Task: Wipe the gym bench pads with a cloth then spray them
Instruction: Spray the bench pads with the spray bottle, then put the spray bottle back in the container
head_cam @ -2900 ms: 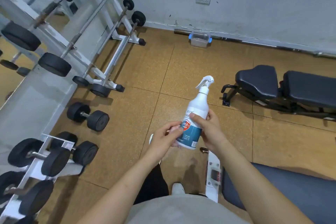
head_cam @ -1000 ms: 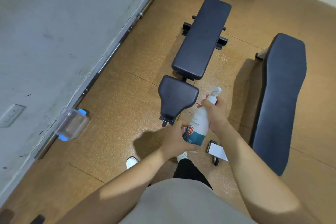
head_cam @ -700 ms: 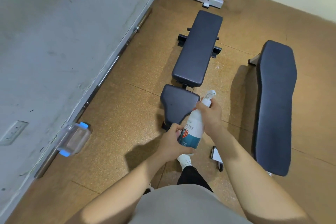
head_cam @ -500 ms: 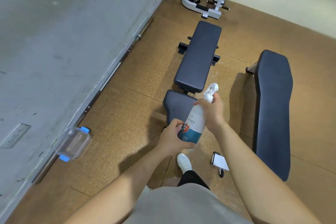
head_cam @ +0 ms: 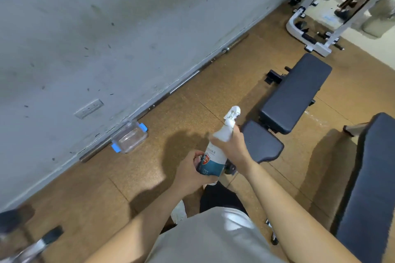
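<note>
Head view: spray bottle (head_cam: 211, 163), contents unclear

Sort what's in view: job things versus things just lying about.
Job: white spray bottle with teal label, held by left hand at its base and right hand at its neck; dark padded two-part bench; second dark bench pad. No cloth visible.
Lying about: clear plastic box with blue clips; steel bar along the wall; white machine frame.
</note>
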Tool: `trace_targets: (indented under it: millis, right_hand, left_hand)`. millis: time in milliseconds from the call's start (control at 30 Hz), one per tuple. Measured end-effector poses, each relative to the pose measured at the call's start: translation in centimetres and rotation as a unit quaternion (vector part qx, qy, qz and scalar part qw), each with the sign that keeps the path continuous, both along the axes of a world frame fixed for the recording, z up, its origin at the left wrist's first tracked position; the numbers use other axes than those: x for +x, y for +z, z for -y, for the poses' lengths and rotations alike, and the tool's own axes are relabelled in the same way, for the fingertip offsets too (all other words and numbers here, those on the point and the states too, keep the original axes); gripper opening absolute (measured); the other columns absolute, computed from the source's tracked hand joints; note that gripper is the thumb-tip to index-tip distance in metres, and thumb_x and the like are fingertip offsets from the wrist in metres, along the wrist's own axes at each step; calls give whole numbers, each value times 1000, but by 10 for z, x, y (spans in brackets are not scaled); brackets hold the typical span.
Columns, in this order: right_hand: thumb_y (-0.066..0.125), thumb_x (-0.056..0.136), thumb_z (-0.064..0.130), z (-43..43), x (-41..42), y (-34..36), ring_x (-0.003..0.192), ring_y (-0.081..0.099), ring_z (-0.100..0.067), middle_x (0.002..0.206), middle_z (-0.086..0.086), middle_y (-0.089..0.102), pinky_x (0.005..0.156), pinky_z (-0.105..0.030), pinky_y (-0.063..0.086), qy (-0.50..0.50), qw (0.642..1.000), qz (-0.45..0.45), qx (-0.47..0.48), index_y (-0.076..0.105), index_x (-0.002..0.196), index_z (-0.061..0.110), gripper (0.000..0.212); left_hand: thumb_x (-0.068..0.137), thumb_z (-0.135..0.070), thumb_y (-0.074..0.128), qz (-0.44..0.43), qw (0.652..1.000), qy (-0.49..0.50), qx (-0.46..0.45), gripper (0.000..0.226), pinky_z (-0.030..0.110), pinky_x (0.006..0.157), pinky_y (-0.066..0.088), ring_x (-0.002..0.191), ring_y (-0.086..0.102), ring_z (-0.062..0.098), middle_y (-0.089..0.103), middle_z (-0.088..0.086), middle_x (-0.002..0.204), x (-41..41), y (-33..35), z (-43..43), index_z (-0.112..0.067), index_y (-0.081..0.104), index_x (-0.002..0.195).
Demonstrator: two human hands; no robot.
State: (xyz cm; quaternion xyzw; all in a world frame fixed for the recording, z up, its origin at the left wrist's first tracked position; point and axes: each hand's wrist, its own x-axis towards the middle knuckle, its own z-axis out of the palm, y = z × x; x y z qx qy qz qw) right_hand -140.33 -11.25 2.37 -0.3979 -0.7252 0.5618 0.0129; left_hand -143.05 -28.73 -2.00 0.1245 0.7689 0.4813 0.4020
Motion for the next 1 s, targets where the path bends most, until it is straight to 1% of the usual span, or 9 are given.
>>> trace_targets:
  millis: [100, 167, 267, 367, 500, 600, 767, 900, 1000]
  right_hand:
    - [84, 56, 53, 47, -38, -19, 91, 72, -11, 97, 7, 71, 75, -31, 60, 109, 993, 47, 2, 60, 112, 24, 67]
    - [89, 60, 43, 73, -69, -25, 96, 69, -10, 104, 8, 68, 79, -32, 60, 152, 987, 41, -26, 53, 120, 27, 72]
    - [90, 68, 28, 102, -121, -37, 100, 65, -8, 110, 9, 64, 86, -34, 58, 210, 974, 42, -70, 47, 124, 30, 70]
    - [95, 59, 40, 122, -170, -60, 106, 66, -12, 116, 8, 64, 91, -41, 60, 200, 971, 42, -124, 50, 127, 28, 82]
    - [90, 74, 24, 138, -230, -82, 112, 62, -13, 117, 6, 60, 96, -37, 57, 234, 952, 68, -183, 49, 130, 19, 70]
    - [87, 78, 20, 146, -274, -112, 114, 64, -18, 116, 3, 62, 95, -39, 57, 240, 945, 72, -209, 50, 125, 20, 60]
    - [90, 73, 19, 155, -330, -191, 114, 64, -16, 123, 3, 63, 95, -44, 58, 215, 957, 89, -176, 50, 130, 21, 69]
    - [90, 73, 15, 160, -368, -281, 116, 63, -18, 125, 2, 62, 97, -41, 57, 200, 965, 103, -137, 50, 131, 20, 70]
    - [92, 71, 16, 168, -395, -358, 117, 63, -19, 129, -1, 63, 99, -43, 56, 209, 968, 108, -89, 50, 130, 19, 73]
  left_hand:
    - [54, -33, 101, 10, 996, 90, -21, 80, 14, 82, 58, 103, 65, -7, 66, -21, 117, -21, -2, 41, -39, 52, 118]
    - [57, -30, 100, -1, 989, 143, -35, 78, 6, 72, 52, 98, 63, -13, 64, -26, 110, -37, -3, 64, -36, 53, 118]
    - [60, -27, 100, -12, 973, 226, -49, 73, 10, 76, 53, 100, 64, -5, 63, -26, 107, -64, -6, 92, -30, 54, 117]
    - [67, -9, 96, 19, 951, 306, -34, 63, 12, 74, 56, 95, 68, -8, 66, -20, 107, -100, -10, 112, -19, 59, 117]
    - [98, -10, 66, 64, 923, 379, -20, 22, 18, 70, 58, 89, 71, 2, 73, 2, 110, -150, -21, 136, -12, 68, 120]
    - [107, -6, 46, 75, 910, 407, -28, 29, 28, 72, 62, 84, 74, 17, 78, 6, 104, -187, -51, 155, -12, 74, 111]
    - [103, 2, 54, 92, 881, 461, -52, 20, 27, 59, 60, 70, 73, 21, 80, -2, 87, -234, -129, 181, -6, 72, 103]
    - [99, -8, 64, 94, 886, 448, -76, 16, 36, 70, 65, 87, 76, 23, 78, 4, 97, -282, -216, 202, -17, 75, 104]
    - [97, -9, 65, 100, 880, 456, -85, 15, 35, 70, 65, 82, 76, 20, 77, 6, 92, -315, -298, 219, -8, 74, 108]
